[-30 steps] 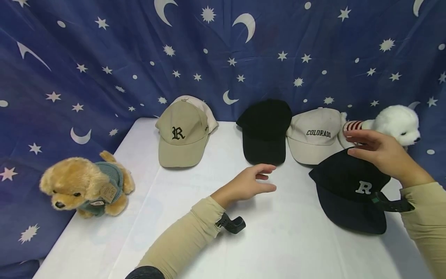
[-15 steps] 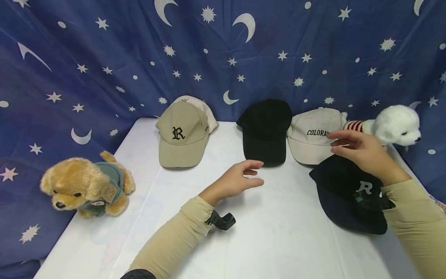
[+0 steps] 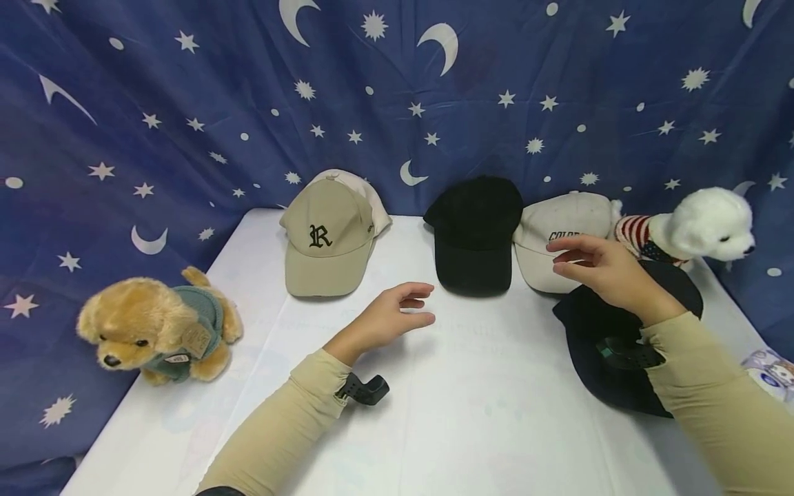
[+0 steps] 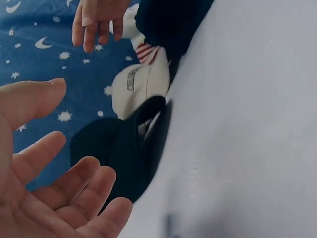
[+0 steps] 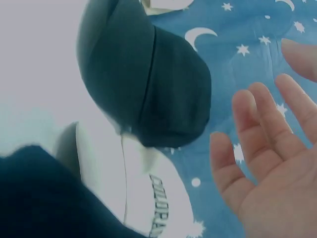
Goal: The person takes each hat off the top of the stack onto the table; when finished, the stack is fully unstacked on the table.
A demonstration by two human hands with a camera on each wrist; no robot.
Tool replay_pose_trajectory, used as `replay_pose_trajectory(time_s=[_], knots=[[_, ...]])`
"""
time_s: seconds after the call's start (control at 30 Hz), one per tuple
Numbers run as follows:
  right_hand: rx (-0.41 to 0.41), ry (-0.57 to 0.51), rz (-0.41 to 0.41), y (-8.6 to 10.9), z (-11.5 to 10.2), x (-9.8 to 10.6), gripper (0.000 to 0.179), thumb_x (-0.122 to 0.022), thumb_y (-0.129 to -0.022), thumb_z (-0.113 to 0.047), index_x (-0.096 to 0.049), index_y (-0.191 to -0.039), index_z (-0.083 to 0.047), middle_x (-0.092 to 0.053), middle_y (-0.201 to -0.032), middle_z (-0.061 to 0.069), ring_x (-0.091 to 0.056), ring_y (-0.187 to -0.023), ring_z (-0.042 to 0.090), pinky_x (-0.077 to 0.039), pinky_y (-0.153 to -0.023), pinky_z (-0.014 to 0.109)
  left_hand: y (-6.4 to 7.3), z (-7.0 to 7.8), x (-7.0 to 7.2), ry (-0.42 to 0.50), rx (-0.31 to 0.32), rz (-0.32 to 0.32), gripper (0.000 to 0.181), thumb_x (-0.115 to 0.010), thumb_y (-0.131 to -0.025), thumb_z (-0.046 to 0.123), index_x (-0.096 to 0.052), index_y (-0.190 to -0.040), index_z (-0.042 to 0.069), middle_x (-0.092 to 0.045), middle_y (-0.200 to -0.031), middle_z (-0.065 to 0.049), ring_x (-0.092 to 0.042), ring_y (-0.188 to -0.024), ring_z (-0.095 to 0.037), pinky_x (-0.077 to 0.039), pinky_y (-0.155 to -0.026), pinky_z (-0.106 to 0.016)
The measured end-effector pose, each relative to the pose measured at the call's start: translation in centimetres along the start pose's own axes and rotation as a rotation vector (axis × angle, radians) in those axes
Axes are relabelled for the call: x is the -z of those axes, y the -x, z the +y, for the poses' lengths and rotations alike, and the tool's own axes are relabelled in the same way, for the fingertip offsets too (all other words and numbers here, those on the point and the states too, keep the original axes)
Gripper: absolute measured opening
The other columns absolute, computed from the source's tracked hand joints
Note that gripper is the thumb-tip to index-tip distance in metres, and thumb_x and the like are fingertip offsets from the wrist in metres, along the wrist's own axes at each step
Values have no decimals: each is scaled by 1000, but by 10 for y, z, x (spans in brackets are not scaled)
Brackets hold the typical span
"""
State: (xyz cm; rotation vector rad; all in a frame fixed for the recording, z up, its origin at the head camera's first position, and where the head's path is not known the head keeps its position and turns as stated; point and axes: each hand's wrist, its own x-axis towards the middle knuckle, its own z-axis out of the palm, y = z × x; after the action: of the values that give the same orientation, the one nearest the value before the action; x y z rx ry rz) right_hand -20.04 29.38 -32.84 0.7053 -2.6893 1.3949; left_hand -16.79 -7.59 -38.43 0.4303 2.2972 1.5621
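My left hand (image 3: 384, 318) hovers over the white table with fingers spread and loosely bent, holding nothing. A black cap (image 3: 474, 238) stands behind it, against the curtain. My right hand (image 3: 606, 272) is above a dark navy cap (image 3: 595, 365), whose front letter is hidden by the forearm. The right fingers are relaxed and hold nothing; in the head view they overlap a cream cap (image 3: 546, 213) lettered "COLORADO". In the left wrist view the left fingers overlap the black cap (image 4: 129, 153). The right wrist view shows the right palm (image 5: 282, 198) bare, beside the black cap (image 5: 173, 89).
A tan cap (image 3: 325, 238) with a black R leans on a paler cap (image 3: 378, 210) at the back left. A golden plush dog (image 3: 143, 320) sits at the left edge. A white plush dog (image 3: 713, 224) stands at the back right. A printed item (image 3: 769, 375) lies at the right edge.
Both hands have drifted left, the right from over the white dog's body to in front of the cream cap, the left away from the black cap's brim. The caps and plush dogs stay put.
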Motion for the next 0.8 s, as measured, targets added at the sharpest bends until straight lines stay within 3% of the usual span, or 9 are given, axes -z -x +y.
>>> replay_pose_trajectory(time_s=[0.2, 0.5, 0.8], knots=[[0, -58, -33, -10, -1, -15, 36, -69, -92, 1, -60, -127, 9, -62, -113, -14, -62, -96, 3, -50, -80, 13, 7, -12, 17, 28, -3, 54, 56, -72, -92, 16, -53, -142, 2, -53, -144, -14, -54, -126, -26, -44, -104, -41], [1, -67, -86, -23, -2, -39, 35, -68, -93, 1, -61, -127, 9, -61, -123, 22, -61, -98, 5, -51, -80, 16, 18, -20, 43, 46, 33, 138, 57, -71, -94, 18, -50, -144, 2, -51, -144, -15, -52, -130, -29, -43, -105, -42], [-50, -91, -151, -39, -8, -63, 38, -69, -95, -8, -61, -130, 5, -61, -126, 22, -61, -101, 13, -51, -81, 19, 27, -23, 66, 68, 49, 212, 58, -71, -94, 14, -48, -145, 1, -48, -145, -20, -50, -131, -31, -42, -107, -41]])
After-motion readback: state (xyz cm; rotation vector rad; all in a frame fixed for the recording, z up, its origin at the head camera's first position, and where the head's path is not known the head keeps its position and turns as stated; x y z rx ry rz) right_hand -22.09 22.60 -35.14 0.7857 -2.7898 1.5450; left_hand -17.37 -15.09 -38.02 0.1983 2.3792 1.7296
